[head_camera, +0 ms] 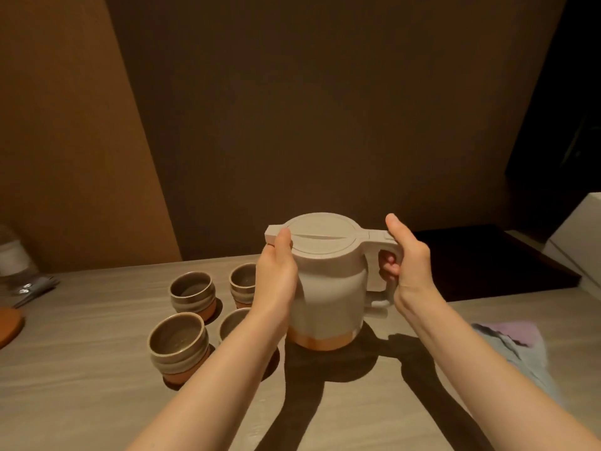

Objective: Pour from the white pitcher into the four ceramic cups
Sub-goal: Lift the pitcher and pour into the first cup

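Observation:
The white pitcher [331, 288] with an orange base and a flat lid stands upright on the pale wooden table [97, 369], spout to the left, handle to the right. My right hand [405, 265] wraps the handle, thumb up. My left hand [276, 275] presses against the pitcher's left side, thumb on the lid near the spout. Left of the pitcher stand the ceramic cups, grey-brown with terracotta feet: back left cup [192, 292], back right cup [242, 283], front left cup [178, 345]. My left forearm partly hides the front right cup [232, 322]. All look empty.
A folded pastel cloth [517, 340] lies on the table at the right. A dark tray or counter [487, 262] sits behind the pitcher's right. At the far left are an orange round coaster [8, 325], metal utensils [32, 289] and a blurred jar [11, 252]. A wall rises close behind.

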Demonstrator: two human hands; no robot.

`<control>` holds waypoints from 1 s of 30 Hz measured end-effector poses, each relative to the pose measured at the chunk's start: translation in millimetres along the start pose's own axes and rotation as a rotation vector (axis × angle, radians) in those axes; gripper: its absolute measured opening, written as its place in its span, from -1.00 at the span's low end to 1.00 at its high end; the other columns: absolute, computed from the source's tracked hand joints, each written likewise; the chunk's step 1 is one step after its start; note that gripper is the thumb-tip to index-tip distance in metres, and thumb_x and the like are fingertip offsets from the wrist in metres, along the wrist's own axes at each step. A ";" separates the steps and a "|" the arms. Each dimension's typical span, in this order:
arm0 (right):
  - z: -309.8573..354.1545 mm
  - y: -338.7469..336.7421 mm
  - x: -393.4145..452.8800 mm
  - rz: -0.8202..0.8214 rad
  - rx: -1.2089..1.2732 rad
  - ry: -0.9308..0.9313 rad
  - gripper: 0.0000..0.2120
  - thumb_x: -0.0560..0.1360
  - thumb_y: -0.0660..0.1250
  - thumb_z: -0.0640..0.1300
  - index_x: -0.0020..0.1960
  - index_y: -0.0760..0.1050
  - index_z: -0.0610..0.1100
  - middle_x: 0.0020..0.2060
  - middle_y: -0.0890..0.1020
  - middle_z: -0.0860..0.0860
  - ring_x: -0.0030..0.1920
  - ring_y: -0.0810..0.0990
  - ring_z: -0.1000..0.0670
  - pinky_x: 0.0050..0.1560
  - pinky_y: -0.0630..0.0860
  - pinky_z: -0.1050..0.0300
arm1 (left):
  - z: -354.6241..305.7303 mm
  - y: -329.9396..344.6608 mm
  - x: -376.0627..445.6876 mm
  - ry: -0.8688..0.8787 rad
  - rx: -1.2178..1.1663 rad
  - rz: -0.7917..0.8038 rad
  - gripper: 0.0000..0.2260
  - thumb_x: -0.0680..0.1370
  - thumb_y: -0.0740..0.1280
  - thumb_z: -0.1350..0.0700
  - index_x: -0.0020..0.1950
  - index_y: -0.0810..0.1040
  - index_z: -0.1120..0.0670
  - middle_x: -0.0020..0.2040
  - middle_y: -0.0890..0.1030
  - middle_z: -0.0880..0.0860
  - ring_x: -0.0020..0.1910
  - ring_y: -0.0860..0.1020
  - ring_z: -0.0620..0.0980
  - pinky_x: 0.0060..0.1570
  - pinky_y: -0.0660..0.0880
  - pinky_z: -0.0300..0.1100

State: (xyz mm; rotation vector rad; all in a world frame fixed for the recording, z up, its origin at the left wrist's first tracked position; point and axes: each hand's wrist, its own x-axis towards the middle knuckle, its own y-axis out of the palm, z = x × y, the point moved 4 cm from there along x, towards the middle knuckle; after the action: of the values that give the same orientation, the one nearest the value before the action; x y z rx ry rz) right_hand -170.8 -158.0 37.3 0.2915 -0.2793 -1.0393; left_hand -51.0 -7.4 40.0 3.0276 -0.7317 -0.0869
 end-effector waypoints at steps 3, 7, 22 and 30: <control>11.0 1.4 -13.9 -0.069 0.028 0.028 -0.63 0.32 0.40 0.21 -0.43 0.43 -0.05 -0.50 0.46 0.06 -0.50 0.35 0.09 -0.48 0.23 0.26 | -8.1 -8.0 -12.3 0.104 0.031 0.064 -0.54 0.59 -0.02 -0.27 0.32 0.47 -0.13 0.15 0.57 -0.12 0.12 0.50 -0.10 0.07 0.43 -0.09; 24.5 4.5 -31.5 -0.070 0.009 0.026 -0.65 0.38 0.37 0.14 -0.41 0.42 -0.07 -0.51 0.40 0.04 -0.53 0.30 0.10 -0.48 0.19 0.23 | -19.8 -24.9 -30.4 0.192 0.060 0.108 -0.59 0.62 -0.12 -0.24 0.02 0.53 -0.26 -0.05 0.58 -0.25 -0.01 0.49 -0.24 -0.15 0.36 -0.32; 40.9 -1.8 -58.7 -0.053 -0.086 0.044 -0.64 0.40 0.34 0.15 -0.40 0.41 -0.08 -0.57 0.39 0.05 -0.56 0.29 0.08 -0.49 0.22 0.22 | 91.6 -106.5 -26.4 0.173 0.332 -0.137 -0.42 0.45 0.46 -0.05 0.40 0.34 0.00 0.38 0.42 0.00 0.37 0.38 0.03 0.26 0.37 -0.06; 32.2 -10.4 -59.1 -0.106 -0.080 0.062 -0.69 0.38 0.37 0.17 -0.31 0.46 -0.07 -0.45 0.53 0.05 -0.40 0.48 0.06 -0.35 0.37 0.19 | 123.3 -101.6 -25.0 0.128 0.342 -0.085 0.01 0.26 0.63 0.08 0.52 0.06 0.00 0.46 0.34 0.06 0.43 0.32 0.08 0.37 0.28 0.00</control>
State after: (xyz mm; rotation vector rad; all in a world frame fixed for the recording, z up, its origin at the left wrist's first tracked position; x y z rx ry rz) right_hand -219.0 -114.7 58.1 0.2682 -0.1677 -1.1408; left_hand -34.3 92.9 -85.6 3.3450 -0.6682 0.2547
